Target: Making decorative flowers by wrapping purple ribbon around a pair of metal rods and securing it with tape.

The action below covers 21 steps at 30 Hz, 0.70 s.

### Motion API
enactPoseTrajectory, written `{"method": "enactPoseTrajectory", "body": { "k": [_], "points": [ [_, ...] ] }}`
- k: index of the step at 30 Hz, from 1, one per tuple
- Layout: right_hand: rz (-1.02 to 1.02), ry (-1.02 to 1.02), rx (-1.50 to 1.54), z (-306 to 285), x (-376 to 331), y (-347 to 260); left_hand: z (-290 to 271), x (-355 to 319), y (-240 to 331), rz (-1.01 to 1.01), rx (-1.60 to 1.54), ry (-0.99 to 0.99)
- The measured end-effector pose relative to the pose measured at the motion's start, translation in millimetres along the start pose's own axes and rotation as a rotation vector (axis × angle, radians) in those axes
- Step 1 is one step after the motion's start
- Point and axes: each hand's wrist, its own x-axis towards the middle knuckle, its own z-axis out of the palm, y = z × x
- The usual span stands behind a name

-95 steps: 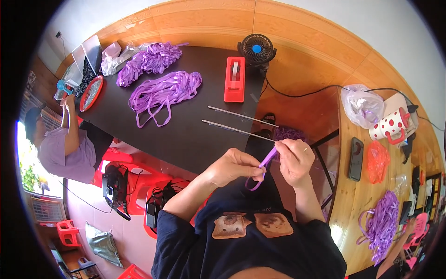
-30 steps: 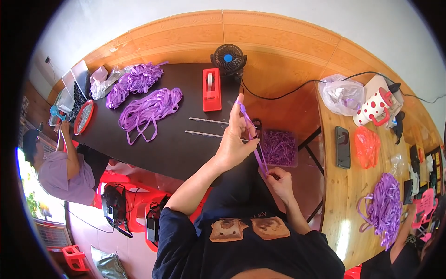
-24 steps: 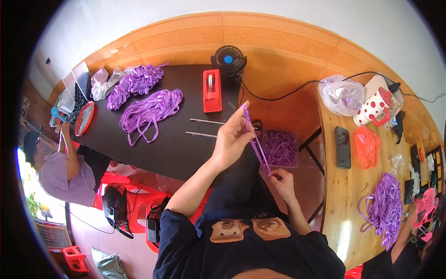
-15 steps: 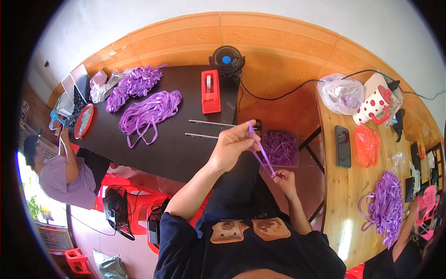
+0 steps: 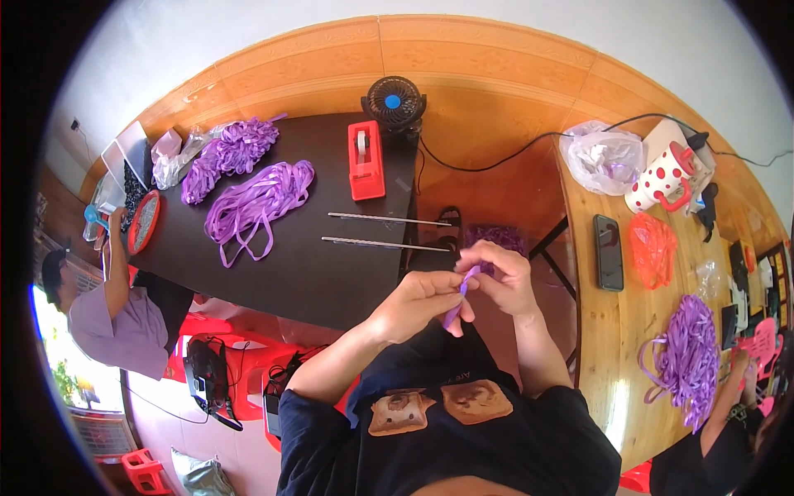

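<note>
My left hand (image 5: 420, 302) and my right hand (image 5: 501, 279) are together in front of my body, both pinching a short purple ribbon (image 5: 463, 289). The ribbon looks folded or twisted between the fingertips, and part of it is hidden by them. Beyond my hands, two thin metal rods (image 5: 385, 244) lie side by side on the dark table (image 5: 289, 289), their ends sticking out past its right edge. Partly behind my right hand, a bin of purple ribbon pieces (image 5: 496, 238) stands low between the tables.
On the dark table are a purple ribbon bundle (image 5: 260, 202), a red tape dispenser (image 5: 365, 165) and a small fan (image 5: 394, 102). The wooden table (image 5: 600, 355) holds a phone (image 5: 608, 252), a spotted mug (image 5: 659, 183) and more ribbon (image 5: 691, 360). People sit at both sides.
The ribbon, stretched between my hands before, is now bunched between them. My right hand has risen to meet the left, which has come down slightly. The bin is now more covered.
</note>
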Motion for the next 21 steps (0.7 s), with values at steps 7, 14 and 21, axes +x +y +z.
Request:
{"method": "enactPoseTrajectory", "body": {
  "k": [7, 14, 21],
  "points": [
    [-0.171, -0.036, -0.368, -6.0, -0.2, -14.5, -12.8, -5.6, -11.0, -0.047, 0.188, 0.147],
    [-0.095, -0.194, -0.526, -12.2, 4.1, -22.9, -16.4, -1.5, -17.3, -0.085, 0.251, 0.108],
    [0.111, -0.238, -0.489, -12.5, -3.7, -10.5, -14.3, -2.4, -21.4, 0.002, 0.149, 0.036]
  ]
}}
